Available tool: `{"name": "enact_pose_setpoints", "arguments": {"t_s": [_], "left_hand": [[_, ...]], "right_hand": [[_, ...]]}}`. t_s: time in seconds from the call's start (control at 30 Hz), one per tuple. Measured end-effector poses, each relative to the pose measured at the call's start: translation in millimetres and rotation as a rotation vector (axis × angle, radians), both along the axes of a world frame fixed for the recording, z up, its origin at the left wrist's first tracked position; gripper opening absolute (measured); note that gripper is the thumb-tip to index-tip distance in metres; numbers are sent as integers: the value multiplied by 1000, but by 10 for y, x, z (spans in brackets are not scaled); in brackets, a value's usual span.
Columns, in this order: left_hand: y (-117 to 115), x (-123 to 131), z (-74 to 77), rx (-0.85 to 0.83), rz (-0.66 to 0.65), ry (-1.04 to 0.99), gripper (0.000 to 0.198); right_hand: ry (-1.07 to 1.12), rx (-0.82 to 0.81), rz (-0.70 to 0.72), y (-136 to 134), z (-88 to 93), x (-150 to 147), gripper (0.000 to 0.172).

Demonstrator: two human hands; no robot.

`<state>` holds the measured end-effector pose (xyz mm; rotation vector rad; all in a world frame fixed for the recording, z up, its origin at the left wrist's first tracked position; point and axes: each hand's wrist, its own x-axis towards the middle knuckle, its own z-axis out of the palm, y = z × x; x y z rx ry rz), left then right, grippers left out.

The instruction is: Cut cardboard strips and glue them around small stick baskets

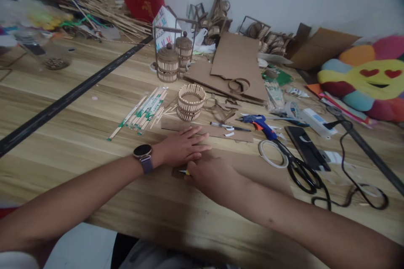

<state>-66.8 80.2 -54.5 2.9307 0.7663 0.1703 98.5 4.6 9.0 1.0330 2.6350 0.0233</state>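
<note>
My left hand (184, 146) lies flat with its fingers spread, a watch (142, 151) on the wrist. Beneath and beside it is a sheet of brown cardboard (261, 168) on the table. Just below, my right hand (213, 178) is closed around a yellow utility knife (188, 172), whose blade tip points left near the cardboard's left end. Most of the knife is hidden in the fist. Beyond the hands lies a narrow cardboard strip (208, 131). Past it stands a small round basket of wooden sticks (191, 103).
Packs of wooden sticks (148, 109) lie to the left. A blue glue gun (260, 124), white tape ring (273, 154), black phone (307, 147) and black cable (347, 168) are on the right. Finished stick lanterns (168, 65) and large cardboard pieces (236, 59) stand farther back.
</note>
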Motion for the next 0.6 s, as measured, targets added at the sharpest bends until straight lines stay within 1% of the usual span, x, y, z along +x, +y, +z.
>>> {"name": "enact_pose_setpoints", "arguments": {"t_s": [0.07,0.13,0.23,0.4,0.47,0.6], "left_hand": [[3,0,5,0,-4,15,44],[0,1,15,0,-2,21,44],[-6,3,24,2,0,22,43],[2,0,11,-1,-9,10,44],[5,0,8,-4,-14,-3,44],[1,5,17,-11,-6,4,44]], "right_hand": [[-1,47,15,10,-59,-79,29],[-23,61,17,20,-59,-113,31],[-65,37,23,24,-16,-132,29],[-39,49,78,24,-5,-171,29],[-60,37,90,29,11,-192,28],[-112,-15,37,43,64,-224,28]]}}
